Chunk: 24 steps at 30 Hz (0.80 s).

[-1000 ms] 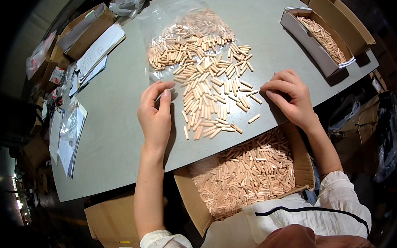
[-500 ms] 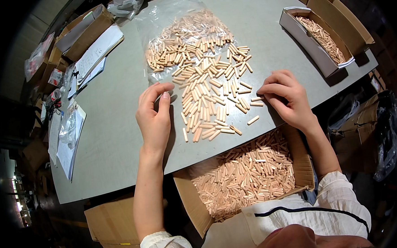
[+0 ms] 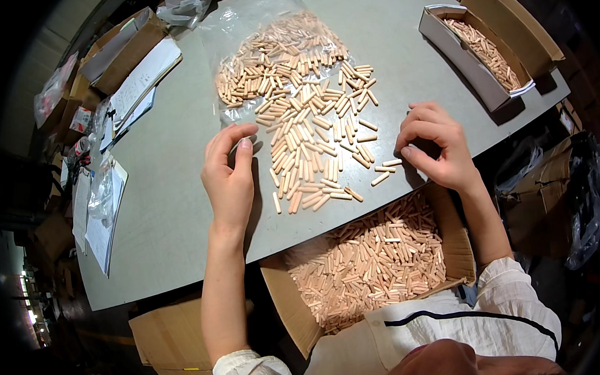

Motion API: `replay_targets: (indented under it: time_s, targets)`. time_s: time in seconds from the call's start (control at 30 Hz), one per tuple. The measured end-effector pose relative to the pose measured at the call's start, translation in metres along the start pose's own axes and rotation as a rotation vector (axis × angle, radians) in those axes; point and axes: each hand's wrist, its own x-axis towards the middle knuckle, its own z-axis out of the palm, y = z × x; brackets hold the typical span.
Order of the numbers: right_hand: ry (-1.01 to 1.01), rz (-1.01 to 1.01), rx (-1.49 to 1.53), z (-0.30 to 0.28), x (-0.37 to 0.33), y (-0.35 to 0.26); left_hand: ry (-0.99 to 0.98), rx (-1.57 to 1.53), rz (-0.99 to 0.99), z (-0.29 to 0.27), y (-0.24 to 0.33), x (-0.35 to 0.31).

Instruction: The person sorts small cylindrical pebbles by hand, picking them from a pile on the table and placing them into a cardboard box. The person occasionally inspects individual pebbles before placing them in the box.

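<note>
Two wooden dowels (image 3: 392, 162) nearer table edge (image 3: 329, 227); left hand (image 3: 229, 174), right hand (image 3: 437, 143) loosely curled; plastic bag (image 3: 250, 13), cardboard box (image 3: 283, 293) hold more.

- I see pale tan wooden dowels (image 3: 299, 147), some tinged pink.
- The plastic bag (image 3: 234, 35) before me is clear and colourless.
- My tabletop (image 3: 172, 208) is plain grey-green.
- The carton (image 3: 285, 297) by my lap is brown.
- To my right, the narrow box (image 3: 460, 64) is greyish white outside.
- My shirt (image 3: 349, 358) is cream white, crossed by one black stripe.
- On my left, the papers (image 3: 148, 66) are white.
</note>
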Motion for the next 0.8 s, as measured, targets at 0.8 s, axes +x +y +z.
replay_targets:
  time_s: [0.8]
  targets:
    - [-0.542, -0.326, 0.428, -0.008, 0.015, 0.001, -0.031, -0.014, -0.048, 0.0, -0.005, 0.001]
